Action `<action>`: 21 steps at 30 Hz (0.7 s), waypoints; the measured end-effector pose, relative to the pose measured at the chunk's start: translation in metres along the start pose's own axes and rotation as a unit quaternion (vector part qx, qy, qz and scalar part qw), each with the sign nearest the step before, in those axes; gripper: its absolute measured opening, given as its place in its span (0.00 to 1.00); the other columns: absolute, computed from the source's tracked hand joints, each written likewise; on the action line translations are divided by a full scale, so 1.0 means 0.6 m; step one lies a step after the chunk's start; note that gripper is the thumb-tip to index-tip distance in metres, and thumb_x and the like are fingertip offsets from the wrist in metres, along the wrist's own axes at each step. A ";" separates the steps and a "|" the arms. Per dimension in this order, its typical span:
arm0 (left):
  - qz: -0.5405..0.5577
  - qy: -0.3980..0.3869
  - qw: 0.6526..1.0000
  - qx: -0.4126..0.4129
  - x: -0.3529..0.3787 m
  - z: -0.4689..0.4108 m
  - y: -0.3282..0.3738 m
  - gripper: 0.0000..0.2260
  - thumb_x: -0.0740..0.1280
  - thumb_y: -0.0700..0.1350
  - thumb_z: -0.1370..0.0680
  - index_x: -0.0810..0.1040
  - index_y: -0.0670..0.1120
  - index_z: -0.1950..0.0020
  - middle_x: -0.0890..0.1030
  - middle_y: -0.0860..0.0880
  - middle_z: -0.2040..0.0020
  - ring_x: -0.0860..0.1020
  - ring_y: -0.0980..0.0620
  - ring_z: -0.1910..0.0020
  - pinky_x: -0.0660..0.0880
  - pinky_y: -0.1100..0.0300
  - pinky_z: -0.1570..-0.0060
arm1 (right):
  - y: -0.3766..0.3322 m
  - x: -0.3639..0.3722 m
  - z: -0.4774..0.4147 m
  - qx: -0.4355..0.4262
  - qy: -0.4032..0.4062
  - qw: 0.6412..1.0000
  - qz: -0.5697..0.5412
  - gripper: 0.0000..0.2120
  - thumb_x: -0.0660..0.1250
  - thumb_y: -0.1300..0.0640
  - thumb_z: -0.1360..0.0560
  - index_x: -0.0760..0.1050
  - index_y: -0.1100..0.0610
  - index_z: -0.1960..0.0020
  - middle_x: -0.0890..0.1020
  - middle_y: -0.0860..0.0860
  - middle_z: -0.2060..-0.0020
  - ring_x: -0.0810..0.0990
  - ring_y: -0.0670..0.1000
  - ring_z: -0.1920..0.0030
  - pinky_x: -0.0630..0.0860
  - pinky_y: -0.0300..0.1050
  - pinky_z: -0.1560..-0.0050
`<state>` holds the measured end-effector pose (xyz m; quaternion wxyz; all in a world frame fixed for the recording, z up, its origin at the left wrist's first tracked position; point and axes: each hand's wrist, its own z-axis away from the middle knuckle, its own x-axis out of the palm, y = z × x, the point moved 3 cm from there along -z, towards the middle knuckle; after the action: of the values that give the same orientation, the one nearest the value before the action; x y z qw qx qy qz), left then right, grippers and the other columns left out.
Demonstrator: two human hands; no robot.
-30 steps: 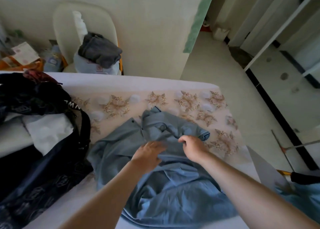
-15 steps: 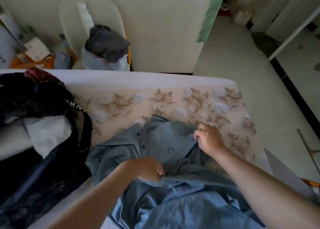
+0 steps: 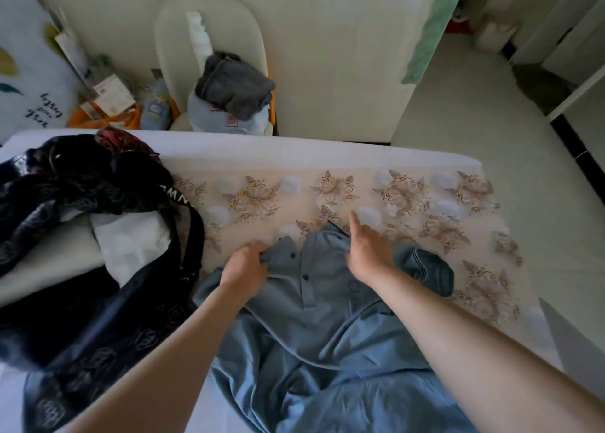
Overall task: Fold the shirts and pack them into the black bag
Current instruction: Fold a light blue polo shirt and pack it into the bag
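One blue polo shirt [image 3: 314,318] lay front-up on the floral sheet [image 3: 474,203], its collar pointing away from the person and its buttoned placket running down the middle. Its lower part was rumpled toward the near edge, and the sleeve on the right side lay folded in a dark hump beside the right forearm. The left hand [image 3: 244,269] gripped the collar's left tip, fingers curled round the cloth. The right hand [image 3: 370,252] rested on the shirt at the collar's right side, back upward, one finger stretched forward past the collar edge. Its other fingers were hidden beneath it, so whether they held any cloth could not be told. The black bag [image 3: 98,318] sat just left of the shirt, mouth open, with a white folded cloth [image 3: 131,246] lying in it and a lettered strap [image 3: 196,233] arching near the left hand. Beyond the bed, a grey garment [image 3: 234,85] was piled on a cream chair [image 3: 209,16].
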<state>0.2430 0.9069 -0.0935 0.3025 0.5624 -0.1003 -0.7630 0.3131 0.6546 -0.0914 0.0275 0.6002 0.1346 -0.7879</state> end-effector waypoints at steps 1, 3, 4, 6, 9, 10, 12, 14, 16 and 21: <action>0.034 0.024 0.999 0.013 -0.014 0.005 0.004 0.08 0.65 0.40 0.24 0.79 0.46 0.46 0.80 0.48 0.51 0.78 0.45 0.52 0.70 0.58 0.56 | 0.000 -0.003 -0.003 0.010 0.013 1.000 0.001 0.28 0.68 0.59 0.24 0.64 0.56 0.25 0.79 0.50 0.44 0.78 0.54 0.47 0.74 0.52 0.42; 0.089 0.091 0.990 0.054 -0.041 0.021 0.015 0.11 0.66 0.37 0.25 0.81 0.47 0.46 0.78 0.52 0.50 0.76 0.50 0.52 0.70 0.60 0.54 | -0.003 -0.018 0.009 -0.031 0.089 0.995 -0.017 0.21 0.69 0.67 0.29 0.77 0.55 0.38 0.80 0.49 0.47 0.78 0.55 0.47 0.71 0.53 0.42; 0.103 0.115 0.985 0.079 -0.052 0.030 0.019 0.13 0.66 0.35 0.27 0.82 0.49 0.48 0.78 0.53 0.50 0.75 0.52 0.52 0.71 0.60 0.53 | -0.004 -0.026 0.022 -0.082 0.139 0.987 -0.007 0.21 0.71 0.70 0.32 0.78 0.55 0.42 0.80 0.49 0.50 0.78 0.55 0.49 0.71 0.52 0.45; 0.083 0.053 0.989 0.114 -0.057 0.048 0.019 0.17 0.64 0.33 0.28 0.81 0.56 0.56 0.78 0.55 0.51 0.77 0.53 0.53 0.74 0.58 0.52 | -0.001 -0.034 0.059 -0.198 0.182 0.963 0.021 0.21 0.72 0.71 0.39 0.79 0.55 0.50 0.77 0.49 0.56 0.75 0.53 0.54 0.70 0.51 0.51; -0.061 -0.206 0.972 0.090 -0.028 0.084 0.011 0.15 0.62 0.38 0.24 0.81 0.57 0.58 0.80 0.55 0.50 0.79 0.52 0.51 0.77 0.56 0.48 | 0.011 -0.007 0.121 -0.325 0.009 0.945 0.034 0.08 0.69 0.60 0.36 0.77 0.49 0.60 0.76 0.48 0.50 0.73 0.51 0.46 0.70 0.49 0.44; -0.108 -0.241 0.962 0.072 -0.020 0.093 0.008 0.11 0.60 0.42 0.22 0.81 0.55 0.55 0.81 0.52 0.49 0.80 0.50 0.50 0.77 0.55 0.48 | 0.019 0.005 0.133 -0.306 -0.063 0.950 0.006 0.04 0.67 0.57 0.34 0.77 0.49 0.61 0.76 0.48 0.46 0.72 0.50 0.42 0.70 0.48 0.41; -0.137 -0.174 0.974 0.035 -0.011 0.095 0.002 0.10 0.57 0.48 0.19 0.78 0.50 0.47 0.82 0.47 0.49 0.80 0.45 0.50 0.77 0.54 0.52 | 0.024 0.014 0.139 -0.233 -0.117 0.963 -0.067 0.04 0.67 0.55 0.28 0.78 0.50 0.61 0.76 0.48 0.43 0.74 0.48 0.40 0.72 0.47 0.38; -0.083 -0.063 0.994 0.016 -0.004 0.088 0.008 0.14 0.56 0.53 0.18 0.71 0.50 0.35 0.82 0.44 0.50 0.79 0.41 0.53 0.74 0.53 0.58 | 0.019 0.012 0.124 -0.154 -0.039 0.976 -0.148 0.05 0.67 0.54 0.24 0.79 0.53 0.56 0.77 0.47 0.48 0.78 0.47 0.53 0.76 0.47 0.48; -0.015 -0.002 1.000 0.004 0.003 0.079 0.030 0.18 0.58 0.57 0.18 0.67 0.50 0.32 0.78 0.44 0.46 0.77 0.42 0.52 0.74 0.52 0.57 | 0.007 0.006 0.105 -0.082 0.008 0.984 -0.159 0.08 0.68 0.51 0.23 0.77 0.54 0.48 0.77 0.46 0.49 0.78 0.46 0.58 0.77 0.44 0.53; -0.069 -0.058 0.994 -0.059 0.027 0.056 0.049 0.25 0.67 0.50 0.22 0.62 0.46 0.28 0.73 0.42 0.36 0.77 0.41 0.43 0.75 0.51 0.53 | -0.017 0.032 0.097 -0.002 -0.060 0.998 0.026 0.09 0.68 0.52 0.24 0.78 0.54 0.46 0.83 0.50 0.50 0.82 0.53 0.52 0.78 0.46 0.50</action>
<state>0.2197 0.8677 -0.0803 0.2750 0.5043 -0.0335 -0.8179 0.2510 0.6526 -0.0935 0.0568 0.5547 0.1186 -0.8216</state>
